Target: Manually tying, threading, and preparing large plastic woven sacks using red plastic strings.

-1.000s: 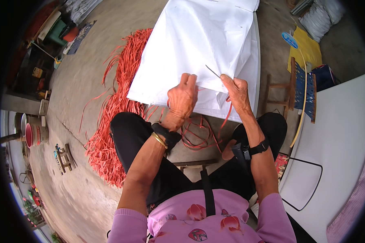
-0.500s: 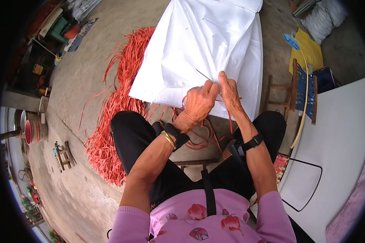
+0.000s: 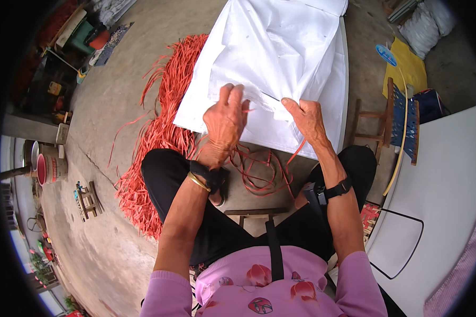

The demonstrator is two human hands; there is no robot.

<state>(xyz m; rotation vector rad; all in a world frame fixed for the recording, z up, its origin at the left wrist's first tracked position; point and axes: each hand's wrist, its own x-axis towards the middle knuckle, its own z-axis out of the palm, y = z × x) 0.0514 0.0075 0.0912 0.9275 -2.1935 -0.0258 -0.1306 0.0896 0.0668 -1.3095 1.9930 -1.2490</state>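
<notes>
A large white plastic sheet [image 3: 259, 53] spreads in front of my knees, its folds gathering toward my right hand [image 3: 309, 122]. That hand is closed, pinching the sheet between thumb and fingers. A thin dark needle-like rod [image 3: 271, 97] slants over the sheet, one end beside my right thumb. From below the right hand hangs a red strip [image 3: 296, 150]. My left hand [image 3: 225, 122] is over the sheet's near left part, fingers curled, with a bit of red strip showing by the thumb. Its grip is partly hidden.
A big heap of red strips [image 3: 166, 111] lies on the floor left of the sheet, with loose loops [image 3: 259, 177] between my feet. At right are a wooden chair [image 3: 390, 113], a yellow sack [image 3: 407, 68] and a white board [image 3: 433, 174]. A small stool [image 3: 87, 201] stands left.
My hands were together at the needle-like rod; the left has since moved left and slightly up, away from the right. The right hand has shifted slightly right and down.
</notes>
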